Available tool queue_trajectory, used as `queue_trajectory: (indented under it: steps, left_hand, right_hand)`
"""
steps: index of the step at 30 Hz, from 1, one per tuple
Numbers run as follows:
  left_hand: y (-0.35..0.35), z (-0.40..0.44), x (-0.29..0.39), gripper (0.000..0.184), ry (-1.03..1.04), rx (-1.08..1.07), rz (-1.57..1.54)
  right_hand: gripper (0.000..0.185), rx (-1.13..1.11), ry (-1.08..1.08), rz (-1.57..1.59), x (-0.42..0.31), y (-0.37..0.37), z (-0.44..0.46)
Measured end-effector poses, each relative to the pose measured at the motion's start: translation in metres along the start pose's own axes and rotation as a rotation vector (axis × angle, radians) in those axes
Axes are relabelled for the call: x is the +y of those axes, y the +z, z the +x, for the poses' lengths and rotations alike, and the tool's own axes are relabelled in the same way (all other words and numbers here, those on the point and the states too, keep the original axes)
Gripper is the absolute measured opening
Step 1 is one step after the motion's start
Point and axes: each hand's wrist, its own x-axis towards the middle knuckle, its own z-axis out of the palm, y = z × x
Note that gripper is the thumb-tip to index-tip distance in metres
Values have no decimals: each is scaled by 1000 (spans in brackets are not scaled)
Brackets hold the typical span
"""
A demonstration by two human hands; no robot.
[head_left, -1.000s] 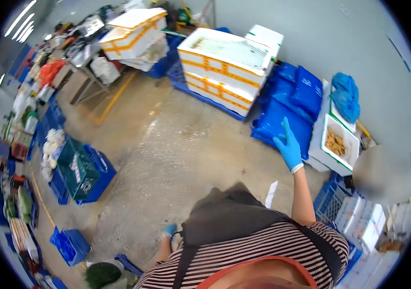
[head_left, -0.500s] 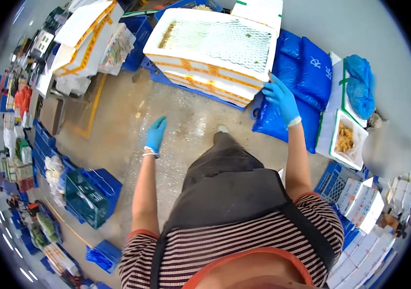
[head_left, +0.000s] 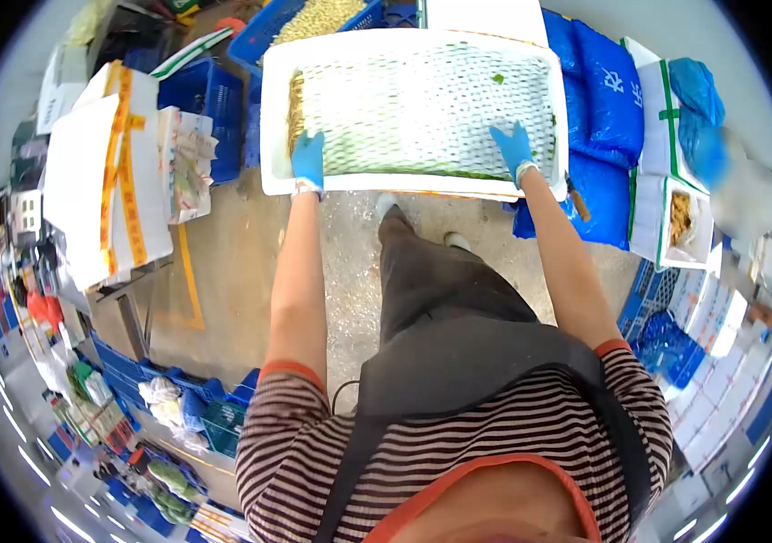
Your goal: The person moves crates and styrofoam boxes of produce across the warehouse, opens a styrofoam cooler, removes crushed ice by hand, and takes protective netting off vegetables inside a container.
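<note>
A large white foam box (head_left: 273, 118) lies in front of me, its top covered by a sheet of white netted padding (head_left: 404, 109) with bits of green at the edges. My left hand (head_left: 309, 161), in a blue glove, is at the near left rim, fingers reaching over the padding. At the near right part, my right hand (head_left: 513, 149), also gloved in blue, reaches over the rim with its fingers apart. Whether either hand grips anything is hard to see. Beside the right end of the box is a brown handle (head_left: 578, 201).
Blue filled bags (head_left: 610, 86) lie to the right, beside a white box of yellowish pieces (head_left: 680, 217). White foam boxes with orange tape (head_left: 87, 181) stand at left. Behind is a blue basket of pale pieces (head_left: 255, 36). Blue crates (head_left: 123, 366) are at lower left.
I am closer to the foam box. My left hand has moved from over the floor to the box's near left rim, and my right hand from its corner to over the near rim.
</note>
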Motion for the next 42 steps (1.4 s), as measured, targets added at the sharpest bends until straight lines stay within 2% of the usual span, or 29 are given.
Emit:
queue_trajectory:
  steps: [1,5,6,7,8,9,10,11,12,13,14,15,17,18,19,21,22,23,25,27,29,31,32,34,36,39,40,41,42]
  left_hand:
    - [0,28,-3,68,-39,17,40]
    - [25,90,-23,97,-236,177,783]
    - [33,93,-35,98,-187,153,661]
    - [36,99,-43,85,-5,-48,409]
    - [40,100,-53,68,-98,-142,572]
    - [54,103,-101,48,171,-107,730]
    - [67,106,-151,35,437,-18,906]
    - [74,66,-79,28,755,-303,1594]
    - [91,27,-24,30,479,-422,1285]
    - [110,16,-45,26,660,-499,1332]
    - [133,2,-65,24,433,-565,1057]
    - [159,-11,-99,26,399,-737,1072]
    - [165,-60,-41,25,475,-755,829]
    - [167,-68,-26,27,429,-839,881]
    - [171,-73,-18,29,384,-920,931]
    - [180,-84,-130,41,1405,-616,1776]
    - [174,-74,-108,41,1220,-980,1336]
    - [163,-55,-66,41,998,-1267,872]
    - [133,-32,22,40,594,-1516,831]
    - [111,-15,47,43,141,-1111,618]
    - [110,12,32,52,245,-631,435]
    - [132,27,-6,57,54,-495,254]
    - [144,31,-23,59,-43,-424,161]
    - [171,37,-30,60,-103,-398,151]
    - [185,20,-8,44,-125,-542,-166]
    - [192,12,10,29,-1,-723,259]
    - [189,-2,48,22,183,-749,503]
    - [189,-15,44,22,403,-775,509]
    - [193,-28,32,22,627,-799,504]
  right_hand:
    - [91,34,-54,-49,15,4,9]
    - [92,121,-67,-119,41,20,31]
    - [93,177,-33,-111,33,28,27]
    - [94,226,-14,-155,26,37,24]
    - [96,277,0,-199,17,44,21]
    - [98,329,9,-246,10,53,20]
    - [102,328,8,-183,4,62,19]
    - [103,331,64,-240,-5,73,18]
    - [105,330,121,-299,-20,86,12]
    - [106,329,179,-357,-34,96,5]
    - [109,299,145,-305,-44,103,-2]
    - [107,111,139,128,-32,105,7]
    - [104,-264,115,993,33,105,50]
    - [111,-37,-44,381,-6,109,21]
    - [121,227,-44,-262,-55,113,-13]
    - [126,241,-76,-534,-66,117,-33]
    - [125,324,-133,-664,-49,118,-24]
    - [121,319,-76,-685,-55,114,-19]
    - [113,310,45,-724,-77,116,-15]
    - [98,327,6,-672,-57,119,-5]
    - [82,331,-92,-542,-47,116,-14]
    - [73,319,-259,-313,-15,119,-9]
    - [70,268,-195,-178,-18,118,-16]
    - [65,175,-68,82,-31,116,-46]
    - [53,219,-29,245,-32,110,-66]
    - [39,282,168,704,-38,76,-80]
    - [35,258,196,936,-48,60,-87]
    - [39,170,182,1160,-50,46,-92]
    - [42,49,257,1277,-51,36,-98]
